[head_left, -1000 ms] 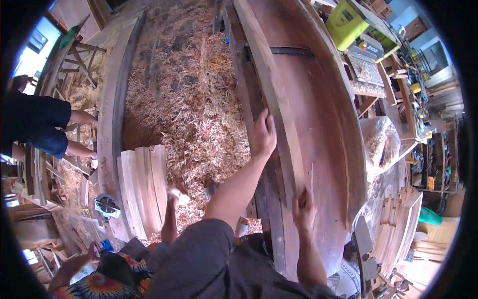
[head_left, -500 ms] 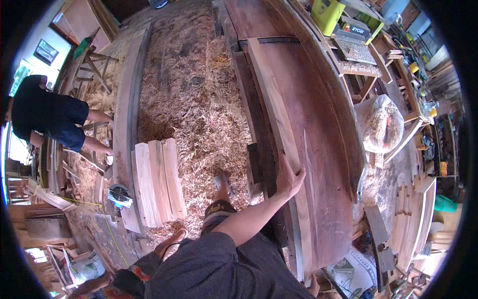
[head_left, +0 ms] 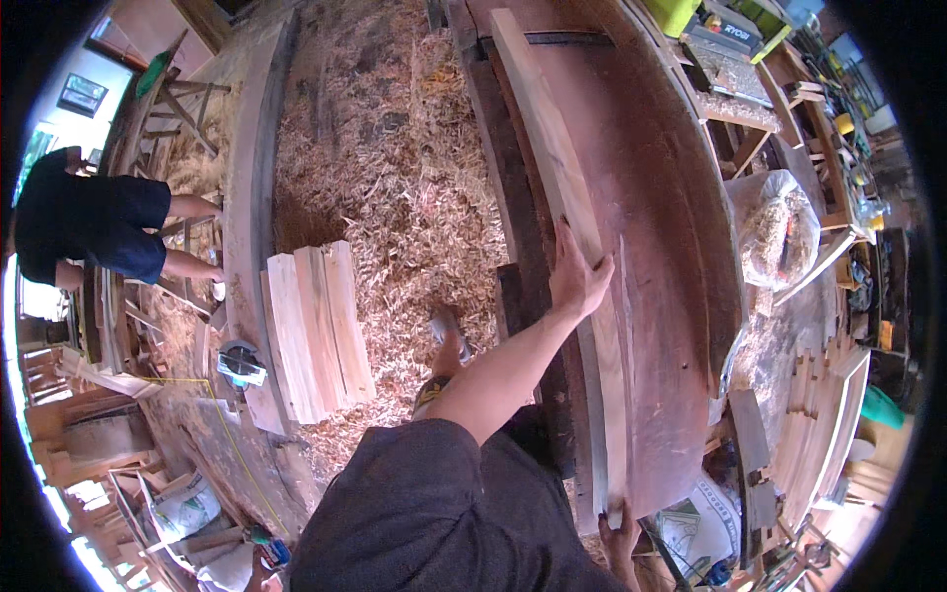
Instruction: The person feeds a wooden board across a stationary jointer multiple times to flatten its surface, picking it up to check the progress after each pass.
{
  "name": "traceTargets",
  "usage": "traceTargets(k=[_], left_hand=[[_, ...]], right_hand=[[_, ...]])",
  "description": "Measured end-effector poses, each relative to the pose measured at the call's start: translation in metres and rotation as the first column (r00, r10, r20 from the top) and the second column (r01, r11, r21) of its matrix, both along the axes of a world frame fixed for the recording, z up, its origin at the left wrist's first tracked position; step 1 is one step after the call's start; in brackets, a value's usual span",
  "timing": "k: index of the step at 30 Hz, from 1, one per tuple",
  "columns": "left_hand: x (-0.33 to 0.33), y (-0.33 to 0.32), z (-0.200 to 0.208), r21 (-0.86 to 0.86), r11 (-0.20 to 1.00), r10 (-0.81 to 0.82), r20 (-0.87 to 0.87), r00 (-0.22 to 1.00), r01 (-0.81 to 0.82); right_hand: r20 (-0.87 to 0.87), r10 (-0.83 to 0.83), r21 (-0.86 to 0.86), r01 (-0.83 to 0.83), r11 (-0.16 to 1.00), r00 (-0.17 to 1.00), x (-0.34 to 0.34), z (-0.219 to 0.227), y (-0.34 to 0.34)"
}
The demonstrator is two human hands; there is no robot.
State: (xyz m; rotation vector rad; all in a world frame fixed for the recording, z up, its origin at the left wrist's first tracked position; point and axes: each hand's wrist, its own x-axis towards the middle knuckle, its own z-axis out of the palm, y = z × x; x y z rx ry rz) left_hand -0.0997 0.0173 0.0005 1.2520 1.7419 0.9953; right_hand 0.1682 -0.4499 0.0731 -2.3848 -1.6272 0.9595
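A long pale wooden beam (head_left: 552, 148) lies lengthwise along a large dark reddish-brown wood slab (head_left: 661, 296). My left hand (head_left: 580, 279) grips the beam around its middle, thumb on the right side and fingers over the left. At the beam's near end, my right hand (head_left: 619, 541) holds the end, its fingertips against the wood; part of this hand is hidden below. Dark rough timber (head_left: 508, 178) runs along the slab's left side.
Several short pale boards (head_left: 316, 335) rest left of me beside a circular saw (head_left: 240, 365) on a long plank (head_left: 254, 178). Wood shavings (head_left: 395, 178) cover the floor. A person (head_left: 94, 217) in dark clothes bends at the far left. A clear bag of shavings (head_left: 777, 232) sits right.
The beam has slid away from me along the slab, with my left hand moving along with it. My right hand shows more at the near end. Another person at lower left has mostly left view.
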Motion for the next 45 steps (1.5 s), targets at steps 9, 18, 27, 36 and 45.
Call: traceTargets(k=[9, 18, 27, 36, 45], left_hand=[[-0.040, 0.115, 0.002, 0.031, 0.999, 0.025, 0.068, 0.997, -0.028], [-0.085, 0.201, 0.005, 0.010, 0.999, 0.036, 0.050, 0.998, -0.036], [-0.139, 0.311, -0.063, 0.195, 0.956, 0.207, 0.083, 0.975, -0.219], [-0.160, 0.306, -0.027, -0.085, 0.986, 0.160, 0.208, 0.965, -0.145], [-0.171, 0.317, -0.035, -0.062, 0.996, 0.086, 0.308, 0.947, -0.070]], right_hand=[[-0.046, 0.115, 0.217, -0.102, 0.971, 0.992, -0.026, -0.022, 0.104], [-0.329, 0.011, 0.100, 0.024, 0.995, 0.944, -0.082, -0.031, 0.190], [-0.423, 0.145, 0.376, 0.027, 0.926, 0.894, -0.139, -0.050, 0.279], [-0.292, 0.188, 0.404, -0.057, 0.913, 0.938, -0.177, -0.045, 0.357], [-0.310, 0.146, 0.426, 0.000, 0.905, 0.939, -0.227, -0.045, 0.439]])
